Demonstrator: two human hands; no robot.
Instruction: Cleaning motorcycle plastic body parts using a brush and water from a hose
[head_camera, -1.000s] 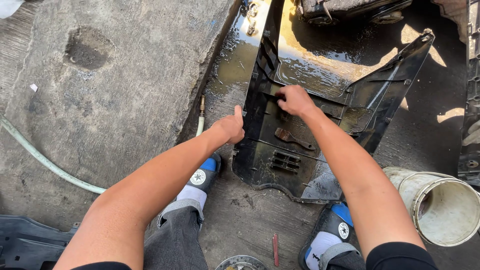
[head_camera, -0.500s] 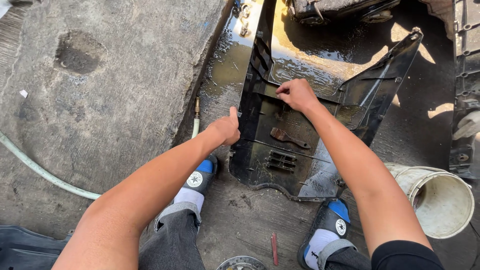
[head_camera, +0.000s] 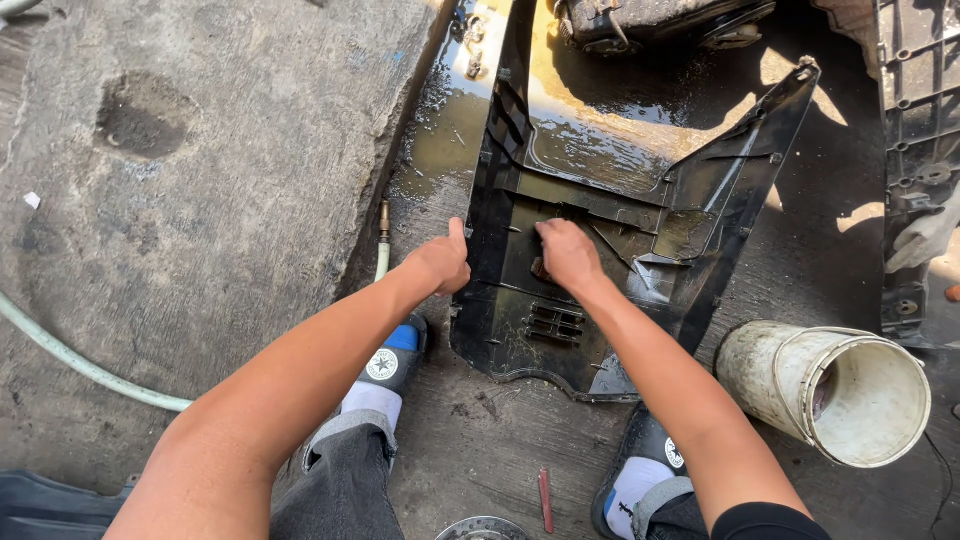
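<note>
A wet black plastic body panel (head_camera: 600, 200) lies inside-up on the concrete in front of me. My left hand (head_camera: 440, 262) grips its left edge, thumb up on the rim. My right hand (head_camera: 568, 255) rests in the panel's middle, above a small vent grille (head_camera: 555, 322). Its fingers are curled down over the spot where a small brown brush lay. Only a dark bit of the brush shows at the fingers; the hand and forearm hide the remainder.
A dirty white bucket (head_camera: 830, 395) lies on its side at the right. A pale hose (head_camera: 383, 245) ends by the panel's left edge. A puddle (head_camera: 600, 130) spreads behind the panel. Another black panel (head_camera: 915, 150) stands far right. My sandalled feet (head_camera: 385, 365) flank the panel's near end.
My right hand came back from the panel's upper crossbar to its middle and closed over the brush. The left hand kept its hold on the edge. The view shifted slightly.
</note>
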